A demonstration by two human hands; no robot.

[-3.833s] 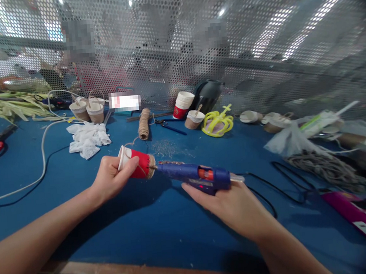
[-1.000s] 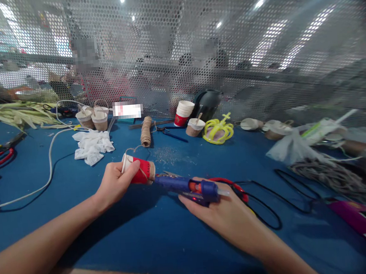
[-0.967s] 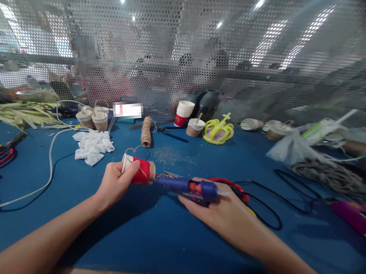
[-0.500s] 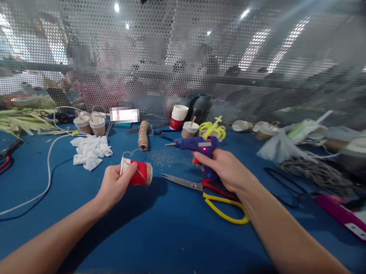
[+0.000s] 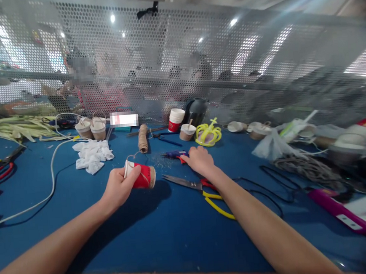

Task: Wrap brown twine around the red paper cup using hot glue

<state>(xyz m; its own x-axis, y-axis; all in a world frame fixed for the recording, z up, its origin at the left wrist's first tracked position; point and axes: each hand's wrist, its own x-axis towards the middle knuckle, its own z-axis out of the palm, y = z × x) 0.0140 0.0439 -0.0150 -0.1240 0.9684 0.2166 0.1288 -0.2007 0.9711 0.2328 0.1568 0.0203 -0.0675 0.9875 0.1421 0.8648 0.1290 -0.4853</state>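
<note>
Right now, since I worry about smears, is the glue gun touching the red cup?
Apart. The head view shows blue table between the glue gun and the red cup.

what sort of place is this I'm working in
Probably a craft workshop: the right hand is on a glue gun, a spool of twine rests on the blue table, and the left hand holds a twine-trimmed paper cup.

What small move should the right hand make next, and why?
Probably release the glue gun and draw the right hand back: the gun appears to lie on the blue table, its rear hidden by that hand, while the left hand holds the twine-wrapped red cup.
</note>
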